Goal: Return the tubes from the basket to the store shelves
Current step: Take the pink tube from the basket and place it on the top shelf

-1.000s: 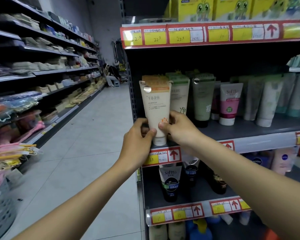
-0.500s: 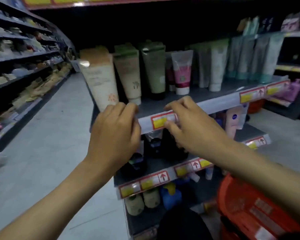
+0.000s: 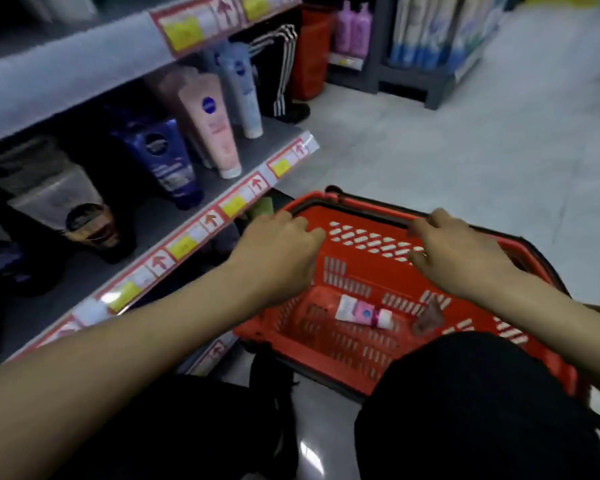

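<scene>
A red plastic basket (image 3: 361, 209) sits on the floor in front of my knees. On its bottom lies a white and pink tube (image 3: 362, 312), with a small brownish tube (image 3: 428, 317) to its right. My left hand (image 3: 278, 247) hovers over the basket's left side, fingers loosely curled and holding nothing. My right hand (image 3: 454, 252) hovers over the right side, also holding nothing. To the left, the shelf (image 3: 194, 202) carries upright tubes: a pink one (image 3: 212, 123), a dark blue one (image 3: 163, 157) and a pale blue one (image 3: 243, 88).
The shelf edge with red and yellow price labels (image 3: 184, 244) runs diagonally just left of the basket. My dark-clothed knees (image 3: 465, 403) fill the bottom. Another person's striped trouser leg (image 3: 281, 64) stands behind the shelf end. A second shelf unit (image 3: 430, 46) is at the back right.
The cream tube now stands on the upper shelf and both hands let go of it. My view and both hands dropped down from that shelf to above the red basket.
</scene>
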`<action>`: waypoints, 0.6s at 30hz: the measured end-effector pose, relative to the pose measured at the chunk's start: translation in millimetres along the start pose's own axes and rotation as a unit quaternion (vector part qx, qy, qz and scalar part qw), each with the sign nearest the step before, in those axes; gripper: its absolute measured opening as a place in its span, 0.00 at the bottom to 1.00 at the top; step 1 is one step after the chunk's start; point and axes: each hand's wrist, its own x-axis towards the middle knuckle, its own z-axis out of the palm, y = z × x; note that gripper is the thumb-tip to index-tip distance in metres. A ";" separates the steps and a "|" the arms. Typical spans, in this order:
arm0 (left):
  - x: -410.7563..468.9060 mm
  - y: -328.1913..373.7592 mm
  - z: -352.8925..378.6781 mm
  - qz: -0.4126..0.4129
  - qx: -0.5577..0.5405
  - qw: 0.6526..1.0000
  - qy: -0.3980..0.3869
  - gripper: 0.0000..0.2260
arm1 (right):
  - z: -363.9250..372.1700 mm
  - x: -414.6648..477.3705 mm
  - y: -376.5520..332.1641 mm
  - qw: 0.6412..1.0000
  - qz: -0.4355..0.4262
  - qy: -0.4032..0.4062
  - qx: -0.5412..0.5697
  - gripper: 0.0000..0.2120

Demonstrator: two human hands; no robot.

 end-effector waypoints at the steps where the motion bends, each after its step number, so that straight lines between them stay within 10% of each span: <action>1: 19.7 12.6 12.9 0.012 -0.009 0.999 -0.032 0.12 | 16.0 2.7 12.5 0.999 0.022 -0.026 0.003 0.19; 5: 91.4 57.6 78.9 -0.015 -0.146 0.969 -0.201 0.12 | 81.4 14.8 46.1 0.983 0.102 -0.146 0.047 0.18; 9: 131.2 103.0 150.4 -0.139 -0.343 0.854 -0.367 0.08 | 134.6 25.3 60.8 0.920 0.248 -0.241 0.183 0.11; 15: 139.8 145.9 225.2 -0.438 -0.626 0.498 -0.410 0.18 | 213.3 15.7 54.4 0.731 0.511 -0.085 0.445 0.20; 18: 140.9 157.5 248.9 -0.547 -0.676 0.341 -0.356 0.15 | 240.4 19.1 49.2 0.702 0.519 -0.076 0.482 0.20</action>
